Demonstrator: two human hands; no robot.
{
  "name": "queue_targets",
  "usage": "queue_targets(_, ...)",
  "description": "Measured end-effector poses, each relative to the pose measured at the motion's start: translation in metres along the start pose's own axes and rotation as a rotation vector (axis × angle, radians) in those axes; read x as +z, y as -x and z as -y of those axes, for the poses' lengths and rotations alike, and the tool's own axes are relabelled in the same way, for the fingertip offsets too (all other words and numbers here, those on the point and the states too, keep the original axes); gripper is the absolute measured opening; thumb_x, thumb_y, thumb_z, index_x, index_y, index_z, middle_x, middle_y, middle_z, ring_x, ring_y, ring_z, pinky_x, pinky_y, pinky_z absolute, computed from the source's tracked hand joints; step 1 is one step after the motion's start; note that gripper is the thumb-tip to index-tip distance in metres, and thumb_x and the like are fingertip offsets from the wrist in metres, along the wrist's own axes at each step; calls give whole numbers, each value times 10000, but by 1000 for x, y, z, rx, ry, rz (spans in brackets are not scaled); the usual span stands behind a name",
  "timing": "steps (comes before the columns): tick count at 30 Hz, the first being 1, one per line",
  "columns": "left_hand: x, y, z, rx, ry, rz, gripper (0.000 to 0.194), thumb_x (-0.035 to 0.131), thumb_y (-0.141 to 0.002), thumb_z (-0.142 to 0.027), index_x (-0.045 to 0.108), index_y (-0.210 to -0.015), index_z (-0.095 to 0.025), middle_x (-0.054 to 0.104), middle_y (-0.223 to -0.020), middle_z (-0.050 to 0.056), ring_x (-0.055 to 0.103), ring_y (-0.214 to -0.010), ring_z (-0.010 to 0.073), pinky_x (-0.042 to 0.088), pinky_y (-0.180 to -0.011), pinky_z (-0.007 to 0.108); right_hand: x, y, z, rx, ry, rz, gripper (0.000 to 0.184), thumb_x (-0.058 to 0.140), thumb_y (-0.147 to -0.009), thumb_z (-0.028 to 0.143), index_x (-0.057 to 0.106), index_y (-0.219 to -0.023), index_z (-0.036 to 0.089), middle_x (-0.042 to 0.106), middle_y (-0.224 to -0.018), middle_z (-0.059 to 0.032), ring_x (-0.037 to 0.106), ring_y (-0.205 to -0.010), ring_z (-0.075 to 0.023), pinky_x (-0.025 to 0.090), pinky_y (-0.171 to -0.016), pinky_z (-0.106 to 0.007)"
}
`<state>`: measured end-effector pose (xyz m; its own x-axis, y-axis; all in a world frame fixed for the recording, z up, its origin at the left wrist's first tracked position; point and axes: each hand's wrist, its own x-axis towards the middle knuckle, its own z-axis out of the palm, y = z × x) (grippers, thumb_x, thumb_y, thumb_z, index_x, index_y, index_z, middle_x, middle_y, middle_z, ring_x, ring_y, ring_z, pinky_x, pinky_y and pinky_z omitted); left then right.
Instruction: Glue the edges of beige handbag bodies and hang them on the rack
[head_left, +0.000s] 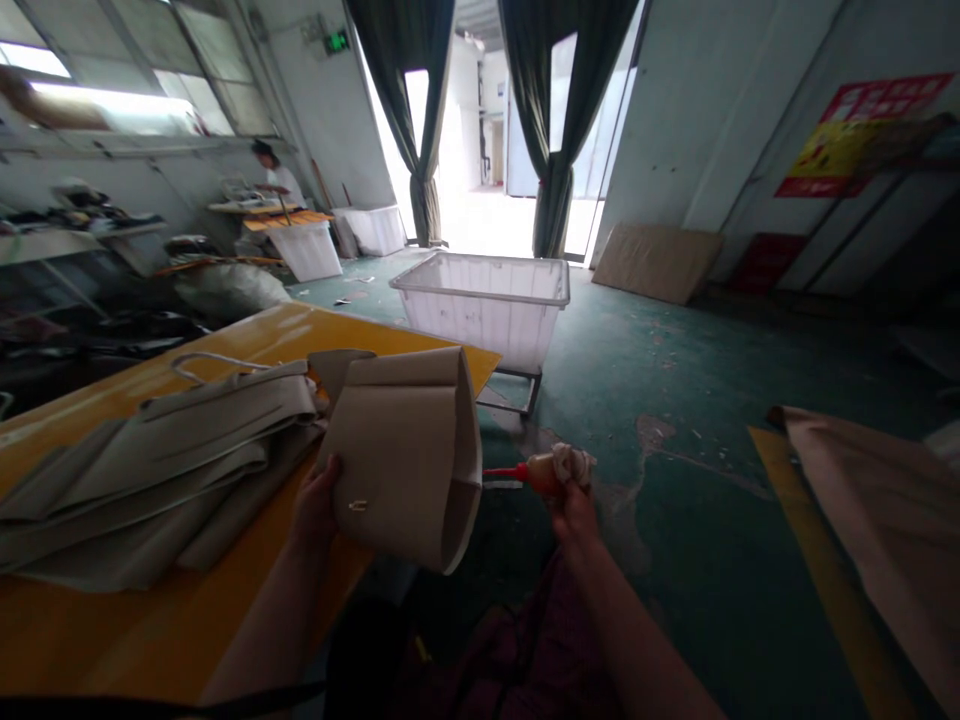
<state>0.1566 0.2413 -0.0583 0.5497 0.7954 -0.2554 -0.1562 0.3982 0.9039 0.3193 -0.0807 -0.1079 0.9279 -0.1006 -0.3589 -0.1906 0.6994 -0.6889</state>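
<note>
My left hand [316, 500] grips the near left side of a beige bag body [397, 450] with a small gold clasp piece on its face. The bag is held up beside the table's edge, its opening turned to the right. My right hand [574, 505] is closed around a squeeze bottle [546, 474] with a red nozzle and a pale cloth at its back end. The nozzle's tip points left and is at or very near the bag's rim; contact is hard to tell. To the left, a pile of similar beige pieces [202, 440] lies on the yellow table [247, 620].
A white plastic bin [480, 310] on a metal stand is beyond the table. Brown sheet material [870, 520] lies on another yellow surface at right. A person [277, 180] sits at the back left near another white bin [306, 250]. Dark curtains [424, 200] flank the bright doorway.
</note>
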Motion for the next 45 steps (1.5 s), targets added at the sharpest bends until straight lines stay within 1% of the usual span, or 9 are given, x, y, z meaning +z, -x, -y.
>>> queue_targets(5,0,4,4,-18,39,-8,547,958,-499,-398,739,-926,-136,783,-786,79,713,-616,240,609,-559,320,6,-7,0,26,39,16,629,907,-339,271,639,-908,235,683,-854,61,633,-713,-158,541,-530,-242)
queue_targets(8,0,6,5,-15,28,-13,527,951,-526,-389,737,-936,-136,787,-803,85,719,-623,240,616,-570,321,-4,-6,-6,28,72,44,545,901,-400,299,642,-875,233,687,-856,57,631,-706,-147,533,-546,-234)
queue_targets(12,-1,7,7,-20,36,-21,502,932,-566,-368,738,-964,-130,793,-834,94,728,-651,246,629,-616,337,-11,-8,-15,16,73,7,526,898,-415,313,641,-867,240,698,-882,51,649,-752,-163,547,-580,-252)
queue_targets(17,-1,9,7,-61,-12,-28,475,886,-643,-381,732,-1017,-133,796,-875,116,753,-726,296,639,-656,396,6,-23,-18,-27,93,7,534,887,-425,339,634,-884,237,682,-881,50,654,-787,-184,553,-600,-276)
queue_targets(20,1,11,6,-55,-27,-65,429,873,-655,-372,726,-983,-138,792,-846,117,753,-719,302,638,-635,389,10,-27,-18,-32,96,12,536,884,-430,347,634,-892,241,682,-872,55,653,-770,-177,558,-594,-273)
queue_targets(28,-2,10,9,-46,-36,-52,501,877,-659,-392,718,-1065,-146,797,-902,119,766,-790,317,651,-698,415,-18,-5,-18,83,94,18,619,950,-417,393,687,-955,236,743,-865,23,706,-761,-219,583,-598,-314)
queue_targets(33,-1,11,10,-45,-33,-69,463,880,-658,-371,725,-1023,-134,794,-891,124,764,-785,318,647,-711,420,-20,-3,-18,143,75,-39,646,995,-354,357,686,-900,203,744,-784,16,708,-674,-216,580,-542,-301)
queue_targets(38,-1,14,11,-30,-22,-35,512,912,-598,-404,732,-984,-121,787,-850,126,758,-742,323,635,-682,422,-18,-1,-17,267,65,48,481,960,-536,387,678,-873,193,772,-784,-28,744,-691,-239,625,-594,-343)
queue_targets(45,-1,13,13,-28,11,-28,517,932,-547,-412,720,-916,-118,774,-788,99,714,-618,249,604,-599,355,-16,5,-14,372,42,-6,259,857,-657,313,678,-808,200,763,-739,-27,733,-645,-218,627,-574,-322)
